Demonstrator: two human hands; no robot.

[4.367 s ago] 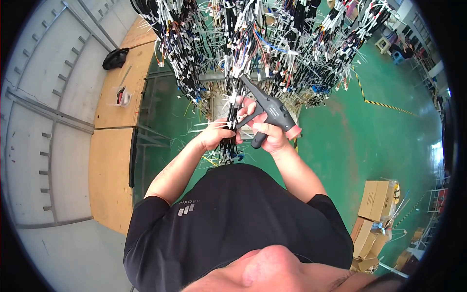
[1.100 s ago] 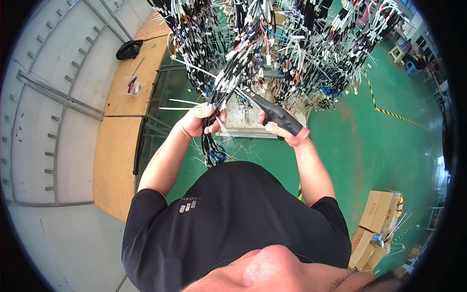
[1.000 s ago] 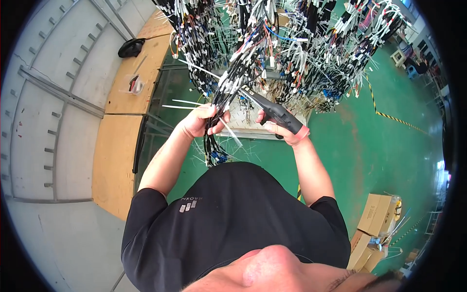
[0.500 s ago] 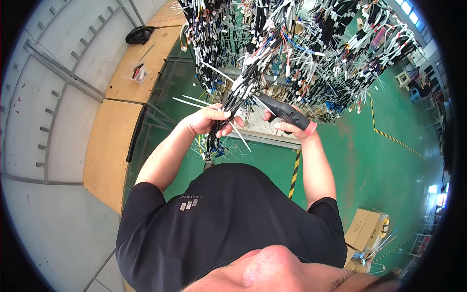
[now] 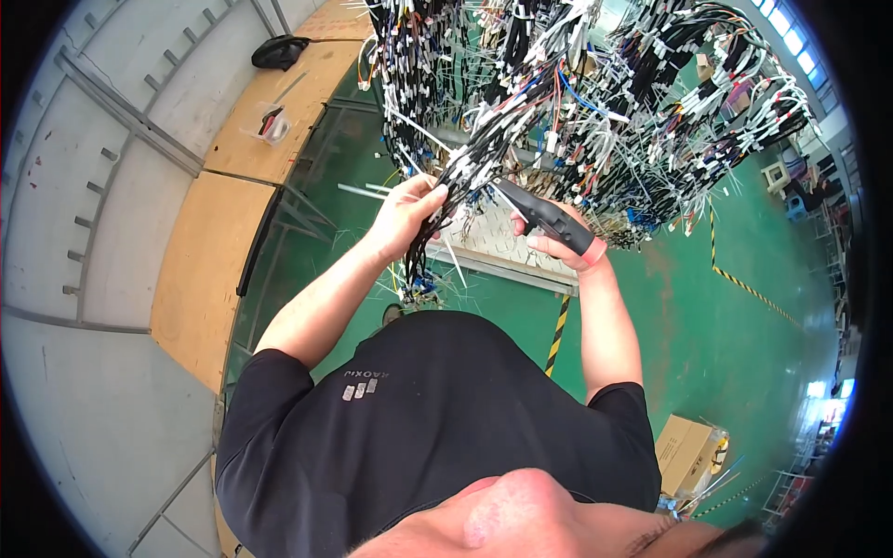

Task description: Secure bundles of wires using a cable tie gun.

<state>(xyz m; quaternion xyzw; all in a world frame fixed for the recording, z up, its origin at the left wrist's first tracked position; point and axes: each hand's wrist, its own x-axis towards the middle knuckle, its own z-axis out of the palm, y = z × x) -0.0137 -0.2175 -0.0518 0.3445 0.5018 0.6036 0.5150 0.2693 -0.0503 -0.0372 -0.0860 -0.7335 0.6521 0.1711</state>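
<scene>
Black cables [image 5: 473, 164] clamped in curled left grip [image 5: 406, 214]; inward-angled right grip [image 5: 556, 247] clasps tool [image 5: 550, 219].

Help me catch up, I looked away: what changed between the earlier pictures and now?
The right hand moved rightward with the black tool, farther from the left hand. The cable bundle, nearly upright at first, now slants up to the right. The view shifted too. The left hand still holds the bundle, the right the tool.

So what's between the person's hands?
In the head view, black cables and the front of a dark tool lie between left hand and right hand, above a pale platform.
</scene>
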